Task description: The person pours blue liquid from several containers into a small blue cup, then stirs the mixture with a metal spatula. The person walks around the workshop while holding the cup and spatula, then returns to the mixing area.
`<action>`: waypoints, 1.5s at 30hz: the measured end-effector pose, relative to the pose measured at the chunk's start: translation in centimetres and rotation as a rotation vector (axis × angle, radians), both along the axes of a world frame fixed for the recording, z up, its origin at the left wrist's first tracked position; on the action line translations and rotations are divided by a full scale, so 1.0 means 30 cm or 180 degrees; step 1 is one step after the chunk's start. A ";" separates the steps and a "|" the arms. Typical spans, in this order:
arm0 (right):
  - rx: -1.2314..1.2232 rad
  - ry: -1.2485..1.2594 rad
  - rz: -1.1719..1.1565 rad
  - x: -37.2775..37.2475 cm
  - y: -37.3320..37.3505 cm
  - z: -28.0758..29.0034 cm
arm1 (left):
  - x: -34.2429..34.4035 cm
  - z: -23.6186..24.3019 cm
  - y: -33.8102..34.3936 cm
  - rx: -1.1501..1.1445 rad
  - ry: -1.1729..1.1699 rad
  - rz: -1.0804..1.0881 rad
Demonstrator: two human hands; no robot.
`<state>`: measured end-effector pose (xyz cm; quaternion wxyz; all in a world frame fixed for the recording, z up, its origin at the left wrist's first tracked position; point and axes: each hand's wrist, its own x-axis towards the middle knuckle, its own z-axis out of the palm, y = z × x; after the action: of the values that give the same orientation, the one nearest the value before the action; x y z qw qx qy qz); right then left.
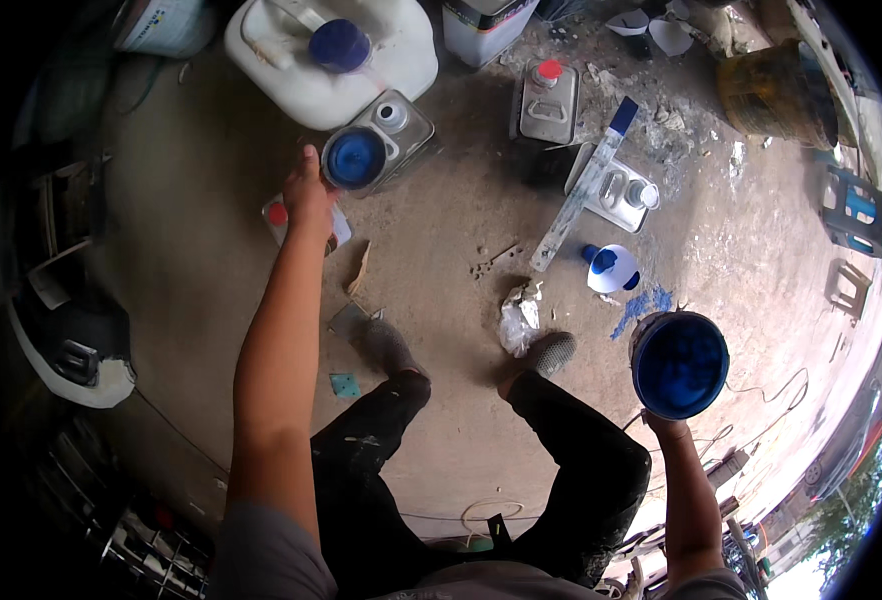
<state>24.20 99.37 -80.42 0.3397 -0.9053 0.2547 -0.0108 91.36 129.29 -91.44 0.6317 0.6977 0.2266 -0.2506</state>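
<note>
My left hand (309, 200) is reached forward, closed on the side of a small round cup of blue paint (356, 158); part of its grip is hidden. The cup overlaps a rectangular metal can (413, 132) with a pale round cap. Under my left wrist shows a can with a red cap (276, 214), mostly covered. Low on the right, my right hand (667, 426) grips a round bucket (680, 365) from below and behind, its inside coated deep blue. Ahead of that bucket lie a white cup smeared with blue (613, 269) and a blue paint spill (643, 308).
A paint-marked flat stick (583, 195) lies across an open-spouted metal can (621, 192). Beyond stand a red-capped can (549, 100) and a big white jerrycan (291, 65). Crumpled plastic (519, 318) lies between my feet. A stained bucket (776, 95) and blue stool (854, 212) stand right.
</note>
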 end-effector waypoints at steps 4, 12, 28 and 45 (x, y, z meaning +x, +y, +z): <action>0.0828 0.0031 -0.0772 0.094 -0.060 -0.093 | 0.007 0.018 0.046 0.0482 -0.0672 -0.0359; 0.0051 -0.0965 -0.0972 0.384 -0.296 -0.179 | -0.097 0.104 -0.191 0.1274 -0.3977 -0.1290; 0.0320 -0.0936 -0.2105 0.140 -0.197 -0.327 | 0.011 0.227 -0.911 0.3260 -0.4287 -0.3764; 0.0306 -0.1006 -0.3740 -0.260 0.122 -0.348 | 0.151 0.075 -1.221 0.3133 -0.3640 -0.2704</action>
<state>16.41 103.03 -90.85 0.3512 -0.5844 0.6583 -0.3191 95.90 92.65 -89.20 0.1276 0.9364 -0.3230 0.0506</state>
